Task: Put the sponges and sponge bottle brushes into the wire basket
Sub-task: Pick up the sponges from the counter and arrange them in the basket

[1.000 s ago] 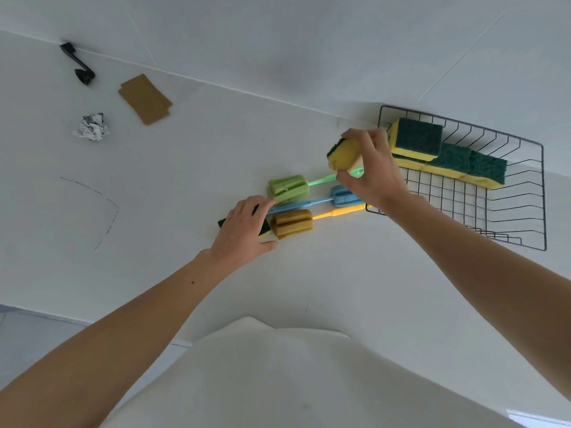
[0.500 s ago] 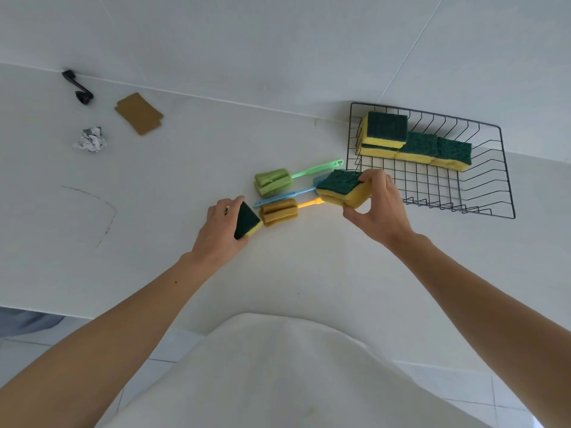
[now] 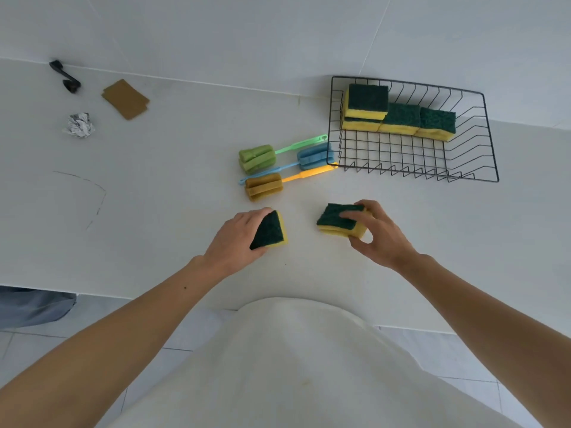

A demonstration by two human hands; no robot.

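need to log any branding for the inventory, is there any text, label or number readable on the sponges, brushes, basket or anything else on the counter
No readable text anywhere in this view.
Sponges in the wire basket and in the left hand and right hand: no print visible.
Three bottle brushes: no markings visible.
Brown card: blank on the side shown.
Crumpled wad: dark marks, too small and creased to read.

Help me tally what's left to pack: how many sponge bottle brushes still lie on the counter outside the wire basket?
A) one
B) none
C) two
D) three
D: a green bottle brush, a blue bottle brush and an orange bottle brush lie side by side on the counter, just left of the wire basket, none inside it.
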